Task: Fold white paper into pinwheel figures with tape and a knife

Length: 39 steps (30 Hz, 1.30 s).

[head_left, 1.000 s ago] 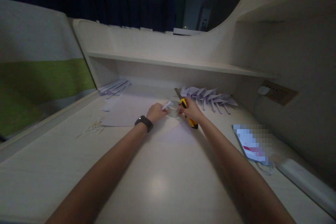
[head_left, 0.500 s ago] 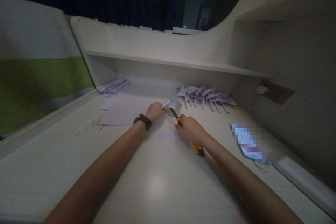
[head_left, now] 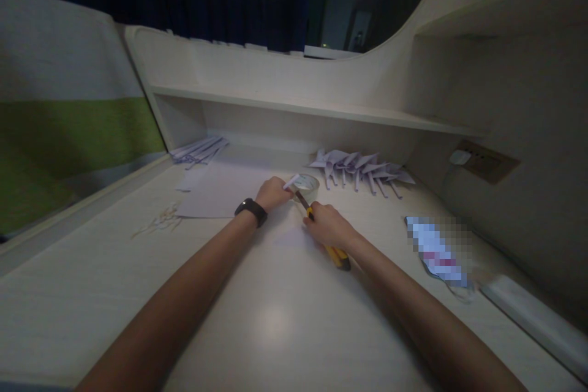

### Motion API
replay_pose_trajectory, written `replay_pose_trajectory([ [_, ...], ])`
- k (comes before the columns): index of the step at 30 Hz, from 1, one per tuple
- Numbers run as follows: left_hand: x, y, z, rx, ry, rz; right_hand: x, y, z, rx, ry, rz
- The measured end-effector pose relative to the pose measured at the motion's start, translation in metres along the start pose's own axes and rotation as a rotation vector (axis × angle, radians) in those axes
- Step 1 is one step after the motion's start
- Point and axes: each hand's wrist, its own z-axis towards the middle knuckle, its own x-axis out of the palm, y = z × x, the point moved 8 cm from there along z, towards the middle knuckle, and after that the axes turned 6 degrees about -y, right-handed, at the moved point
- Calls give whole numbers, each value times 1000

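Note:
My left hand [head_left: 274, 193], with a dark watch at the wrist, is closed round a thin rolled paper stick [head_left: 291, 181] whose white end points up to the right. In my right hand [head_left: 331, 224] is a yellow and black utility knife [head_left: 339, 256], its dark blade angled up and left. The blade tip is at the fingers of my left hand; whether it touches the paper I cannot tell. Right behind the fingers lies a roll of clear tape [head_left: 310, 186]. A faint pale sheet [head_left: 291, 237] rests on the desk below my hands.
White paper sheets [head_left: 215, 187] lie left of my hands, with rolled paper sticks [head_left: 199, 150] behind. Several paper pinwheels [head_left: 356, 165] line the back right. Thin strips [head_left: 160, 220] are scattered at left. A phone [head_left: 436, 251] and a long white object [head_left: 533, 306] lie at right.
The knife and my right hand have shifted slightly left, bringing the blade closer to the left fingers. My left hand stays almost in place with the paper stick.

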Motion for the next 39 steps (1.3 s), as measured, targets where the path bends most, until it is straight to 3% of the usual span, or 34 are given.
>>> replay_pose_trajectory([
  [17, -7, -4, -3, -18, -3, 164, 3, 6, 6, -39, 15, 21],
  [23, -18, -21, -12, 118, -116, 342, 6, 12, 8, -60, -4, 29],
  [31, -21, -36, -21, 187, -159, 419, 9, 15, 11, -39, 23, 119],
  [35, -21, -34, -19, 184, -150, 428, 14, 20, 8, -23, 94, 207],
  [39, -20, -23, -12, 145, -115, 407, 5, 14, 1, 19, 150, 277],
])
